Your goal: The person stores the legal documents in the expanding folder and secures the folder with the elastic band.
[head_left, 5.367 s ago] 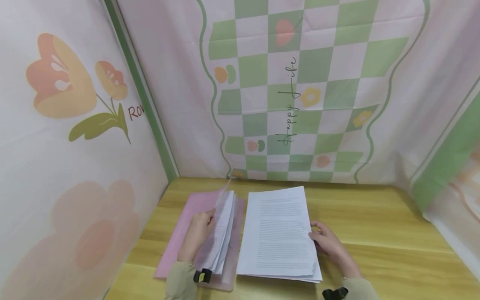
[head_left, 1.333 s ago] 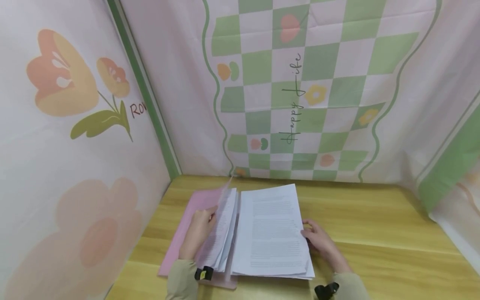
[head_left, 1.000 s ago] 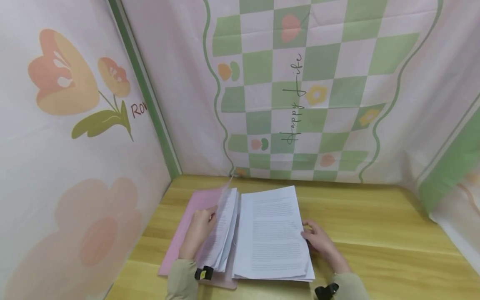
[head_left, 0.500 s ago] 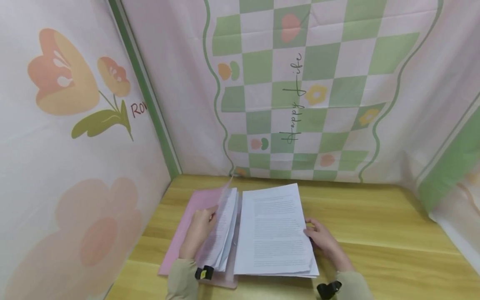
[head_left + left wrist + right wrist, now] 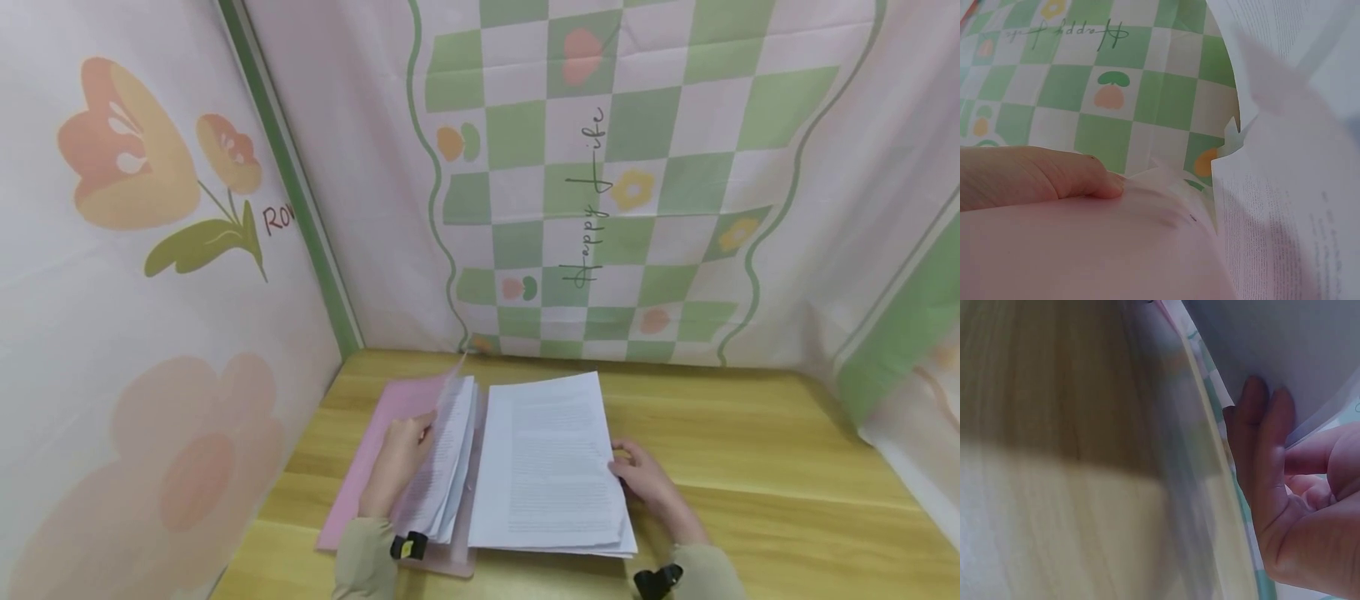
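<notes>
A pink file folder (image 5: pixel 356 467) lies open on the left of the table, with printed sheets (image 5: pixel 442 475) standing partly raised inside it. My left hand (image 5: pixel 401 458) pinches the folder's translucent pink leaf and keeps it lifted; in the left wrist view the thumb (image 5: pixel 1094 178) lies along the leaf's edge. To the right is a stack of printed paper (image 5: pixel 555 467), its left edge beside the folder. My right hand (image 5: pixel 651 483) grips the stack's right edge, fingers beneath it. In the right wrist view this hand (image 5: pixel 1291 487) holds the paper's underside clear of the table.
The wooden table (image 5: pixel 772 483) extends to the right of the stack. A checkered cloth curtain (image 5: pixel 615 192) hangs behind its back edge, and a flowered cloth (image 5: pixel 150 333) closes off the left side. Black wrist straps (image 5: pixel 657 581) sit at the sleeves.
Compared with the oldest frame, the paper stack is farther left, closer to the folder. Over the last second it has shifted slightly right with my right hand. My left hand keeps its hold.
</notes>
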A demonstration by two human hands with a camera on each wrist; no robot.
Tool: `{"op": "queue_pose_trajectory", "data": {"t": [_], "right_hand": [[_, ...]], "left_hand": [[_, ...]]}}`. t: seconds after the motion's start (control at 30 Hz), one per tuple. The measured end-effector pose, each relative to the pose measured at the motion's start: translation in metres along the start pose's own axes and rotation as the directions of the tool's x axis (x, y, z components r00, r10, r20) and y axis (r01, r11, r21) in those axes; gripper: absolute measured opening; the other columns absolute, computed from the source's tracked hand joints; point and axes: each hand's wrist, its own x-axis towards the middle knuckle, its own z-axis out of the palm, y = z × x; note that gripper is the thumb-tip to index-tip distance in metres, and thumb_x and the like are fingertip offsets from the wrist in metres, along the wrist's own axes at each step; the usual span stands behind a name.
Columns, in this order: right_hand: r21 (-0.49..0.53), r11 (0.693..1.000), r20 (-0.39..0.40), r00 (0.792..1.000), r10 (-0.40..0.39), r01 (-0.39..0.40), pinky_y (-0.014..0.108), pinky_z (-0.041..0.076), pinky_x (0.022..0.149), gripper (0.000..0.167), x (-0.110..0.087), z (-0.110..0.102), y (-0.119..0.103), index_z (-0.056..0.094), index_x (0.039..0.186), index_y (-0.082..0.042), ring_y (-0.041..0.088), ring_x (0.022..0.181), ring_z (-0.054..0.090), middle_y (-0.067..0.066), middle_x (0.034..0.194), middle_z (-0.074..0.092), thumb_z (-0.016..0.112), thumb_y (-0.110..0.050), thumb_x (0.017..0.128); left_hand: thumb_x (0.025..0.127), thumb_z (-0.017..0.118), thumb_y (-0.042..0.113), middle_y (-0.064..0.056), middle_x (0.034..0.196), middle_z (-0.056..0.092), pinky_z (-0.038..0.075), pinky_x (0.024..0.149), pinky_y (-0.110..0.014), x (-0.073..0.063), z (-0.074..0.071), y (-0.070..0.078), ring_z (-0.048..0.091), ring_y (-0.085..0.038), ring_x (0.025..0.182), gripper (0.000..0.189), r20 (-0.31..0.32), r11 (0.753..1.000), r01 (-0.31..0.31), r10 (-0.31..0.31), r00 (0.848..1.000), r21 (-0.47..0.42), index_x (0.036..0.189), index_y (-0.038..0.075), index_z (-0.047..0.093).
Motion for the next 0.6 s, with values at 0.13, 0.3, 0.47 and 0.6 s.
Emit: {"op": "queue_pose_trajectory", "data": {"t": [0.13, 0.3, 0.47, 0.6], "right_hand": [[-0.002, 1.000, 0.009, 1.000, 0.000, 0.000, 0.030, 0.056, 0.066, 0.042, 0.0003, -0.0004, 0.0030, 0.031, 0.135, 0.016, 0.013, 0.074, 0.067, 0.018, 0.102, 0.071, 0.043, 0.000, 0.098], [0.005, 1.000, 0.001, 1.000, 0.002, -0.002, 0.029, 0.056, 0.066, 0.043, 0.0000, -0.0016, 0.0049, 0.031, 0.135, 0.016, 0.012, 0.074, 0.067, 0.017, 0.102, 0.071, 0.043, 0.000, 0.097], [0.012, 1.000, -0.009, 1.000, -0.006, 0.006, 0.028, 0.055, 0.066, 0.043, -0.0003, -0.0022, 0.0053, 0.031, 0.134, 0.018, 0.010, 0.073, 0.066, 0.017, 0.101, 0.071, 0.043, 0.002, 0.096], [0.016, 1.000, -0.003, 1.000, -0.019, 0.019, 0.027, 0.055, 0.066, 0.043, -0.0005, -0.0026, 0.0066, 0.031, 0.133, 0.019, 0.010, 0.073, 0.066, 0.020, 0.102, 0.071, 0.043, 0.003, 0.096]], "left_hand": [[0.085, 0.059, -0.006, -0.005, 0.061, 0.057, 0.039, 0.053, -0.021, 0.0002, -0.0002, -0.0002, 0.044, -0.010, 0.058, 0.020, 0.015, 1.000, 0.008, -0.008, 1.000, -0.007, 0.070, 0.005, 0.056], [0.086, 0.060, -0.006, -0.009, 0.066, 0.064, 0.043, 0.053, -0.023, -0.0005, -0.0006, 0.0002, 0.048, -0.010, 0.059, 0.012, -0.004, 1.000, 0.008, -0.008, 1.000, -0.006, 0.084, 0.001, 0.069], [0.086, 0.061, -0.006, -0.012, 0.069, 0.067, 0.044, 0.054, -0.023, 0.0002, -0.0019, 0.0009, 0.051, -0.012, 0.060, 0.014, -0.001, 1.000, 0.016, -0.016, 1.000, -0.012, 0.091, -0.001, 0.072], [0.085, 0.061, -0.005, -0.012, 0.069, 0.067, 0.044, 0.054, -0.022, 0.0002, -0.0018, 0.0006, 0.051, -0.012, 0.060, 0.015, 0.005, 1.000, 0.018, -0.018, 1.000, -0.010, 0.094, -0.001, 0.072]]}}
